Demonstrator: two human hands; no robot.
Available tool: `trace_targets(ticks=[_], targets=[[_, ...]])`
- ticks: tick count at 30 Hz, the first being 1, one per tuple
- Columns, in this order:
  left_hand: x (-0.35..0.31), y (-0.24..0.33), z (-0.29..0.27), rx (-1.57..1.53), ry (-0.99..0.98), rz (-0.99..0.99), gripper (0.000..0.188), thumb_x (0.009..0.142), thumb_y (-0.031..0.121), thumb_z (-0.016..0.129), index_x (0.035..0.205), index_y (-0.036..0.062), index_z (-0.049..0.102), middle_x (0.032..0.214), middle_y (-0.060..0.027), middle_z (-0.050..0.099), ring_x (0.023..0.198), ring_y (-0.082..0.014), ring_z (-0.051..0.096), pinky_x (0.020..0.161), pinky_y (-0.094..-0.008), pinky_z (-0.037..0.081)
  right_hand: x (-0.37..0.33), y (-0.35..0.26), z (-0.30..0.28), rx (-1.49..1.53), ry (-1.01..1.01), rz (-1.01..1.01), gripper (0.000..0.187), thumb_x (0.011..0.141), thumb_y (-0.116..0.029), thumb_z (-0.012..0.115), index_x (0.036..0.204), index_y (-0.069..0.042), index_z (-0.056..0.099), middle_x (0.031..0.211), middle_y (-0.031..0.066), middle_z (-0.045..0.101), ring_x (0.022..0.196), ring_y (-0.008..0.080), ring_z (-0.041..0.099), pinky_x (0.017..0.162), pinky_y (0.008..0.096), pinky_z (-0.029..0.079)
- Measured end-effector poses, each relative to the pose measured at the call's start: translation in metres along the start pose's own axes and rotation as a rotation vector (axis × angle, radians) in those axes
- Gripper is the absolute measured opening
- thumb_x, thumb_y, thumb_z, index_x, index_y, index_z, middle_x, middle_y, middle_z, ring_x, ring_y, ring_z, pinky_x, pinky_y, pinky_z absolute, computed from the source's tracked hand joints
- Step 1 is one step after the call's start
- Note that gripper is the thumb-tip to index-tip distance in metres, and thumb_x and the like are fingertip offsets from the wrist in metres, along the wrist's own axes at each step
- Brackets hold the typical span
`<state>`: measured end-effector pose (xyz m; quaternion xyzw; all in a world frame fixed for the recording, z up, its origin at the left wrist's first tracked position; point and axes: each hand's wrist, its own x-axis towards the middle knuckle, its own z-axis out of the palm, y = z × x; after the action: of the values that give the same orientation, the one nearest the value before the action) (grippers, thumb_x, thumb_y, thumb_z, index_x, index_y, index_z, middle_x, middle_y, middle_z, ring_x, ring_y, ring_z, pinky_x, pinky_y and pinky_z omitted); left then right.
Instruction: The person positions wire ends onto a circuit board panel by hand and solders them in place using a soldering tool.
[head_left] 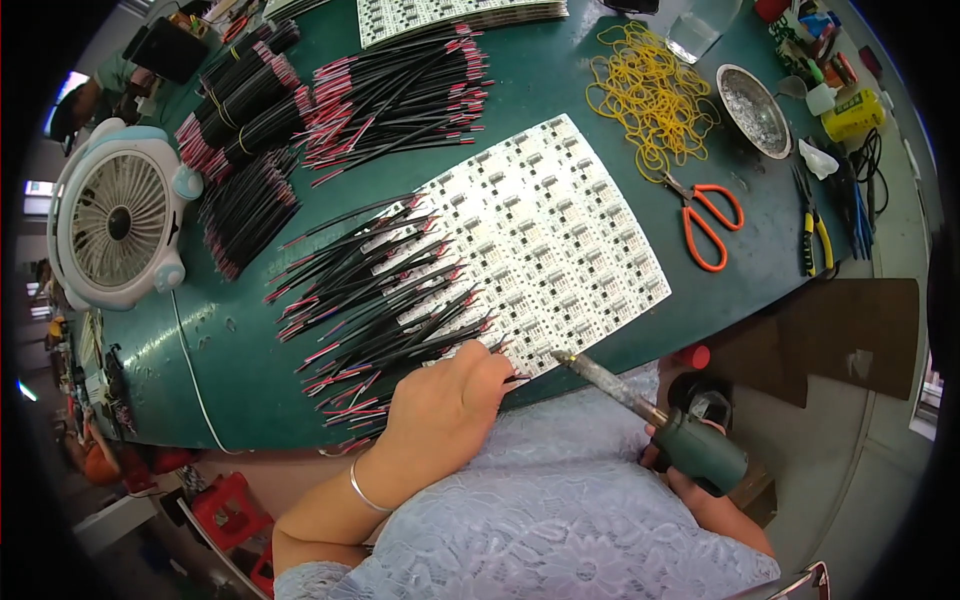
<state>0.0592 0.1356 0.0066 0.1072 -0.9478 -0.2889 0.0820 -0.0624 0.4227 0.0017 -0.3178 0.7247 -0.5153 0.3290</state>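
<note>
A white circuit board sheet [565, 220] with rows of small black parts lies on the bench. Several black wires [360, 290] with red and white ends lie over its left side, their tips along one column. My left hand [450, 395] is closed at the board's near edge, its fingers pinched on a black wire whose tip shows just past them. In my right hand [685, 490] is a soldering iron [615, 385] with a dark green handle. The iron's tip hovers over or touches the board's near edge, right of my left fingers; I cannot tell which.
Black wire bundles [240, 110] and a loose wire pile [400, 95] lie at the far left, near a white fan [120, 220]. To the right are yellow rubber bands [650, 90], orange-handled scissors [715, 225], a metal bowl [755, 110] and yellow-handled pliers [812, 230].
</note>
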Motion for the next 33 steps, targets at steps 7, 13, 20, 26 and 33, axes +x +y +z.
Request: trace_targets(ticks=[7, 13, 20, 26, 33], targets=[[-0.005, -0.003, -0.005, 0.14, -0.01, 0.105, 0.017, 0.076, 0.011, 0.062, 0.093, 0.0079, 0.063, 0.082, -0.0067, 0.052, 0.065, -0.0214, 0.057, 0.05, -0.0332, 0.045, 0.018, -0.008, -0.001, -0.407, -0.066, -0.174, 0.015, 0.086, -0.016, 0.06, 0.088, -0.002, 0.065, 0.069, 0.0063, 0.062, 0.056, 0.0186, 0.062, 0.053, 0.028, 0.049], [0.0, -0.006, 0.006, 0.063, 0.132, 0.147, 0.022, 0.07, 0.002, 0.068, 0.092, 0.0065, 0.069, 0.076, -0.0049, 0.054, 0.06, -0.0212, 0.056, 0.049, -0.0327, 0.045, 0.024, -0.012, 0.005, -0.234, -0.01, -0.133, 0.011, 0.083, -0.012, 0.062, 0.088, -0.003, 0.066, 0.071, 0.008, 0.063, 0.059, 0.0215, 0.063, 0.054, 0.0299, 0.05], [-0.003, -0.003, 0.005, 0.067, 0.025, 0.122, 0.023, 0.07, 0.001, 0.068, 0.093, 0.0044, 0.068, 0.076, -0.0053, 0.053, 0.06, -0.0213, 0.057, 0.049, -0.0321, 0.046, 0.023, 0.001, 0.008, -0.278, 0.012, -0.254, 0.017, 0.076, -0.008, 0.065, 0.092, -0.003, 0.069, 0.083, 0.0113, 0.068, 0.072, 0.0273, 0.067, 0.063, 0.0332, 0.052], [-0.003, -0.002, 0.004, 0.031, 0.003, 0.085, 0.021, 0.072, 0.0, 0.067, 0.093, 0.0035, 0.067, 0.077, -0.006, 0.053, 0.055, -0.0214, 0.056, 0.047, -0.0328, 0.047, 0.019, 0.01, 0.011, -0.438, 0.064, -0.352, 0.016, 0.075, -0.009, 0.067, 0.09, -0.004, 0.069, 0.082, 0.0115, 0.067, 0.07, 0.028, 0.066, 0.061, 0.0338, 0.052], [0.0, -0.001, 0.004, 0.066, -0.013, 0.102, 0.016, 0.074, 0.001, 0.068, 0.091, 0.0033, 0.066, 0.074, -0.0067, 0.05, 0.055, -0.0221, 0.056, 0.046, -0.0331, 0.047, 0.017, 0.011, 0.007, -0.565, 0.002, -0.383, 0.015, 0.075, -0.011, 0.068, 0.089, -0.005, 0.07, 0.08, 0.0103, 0.067, 0.067, 0.0264, 0.064, 0.057, 0.0335, 0.05]])
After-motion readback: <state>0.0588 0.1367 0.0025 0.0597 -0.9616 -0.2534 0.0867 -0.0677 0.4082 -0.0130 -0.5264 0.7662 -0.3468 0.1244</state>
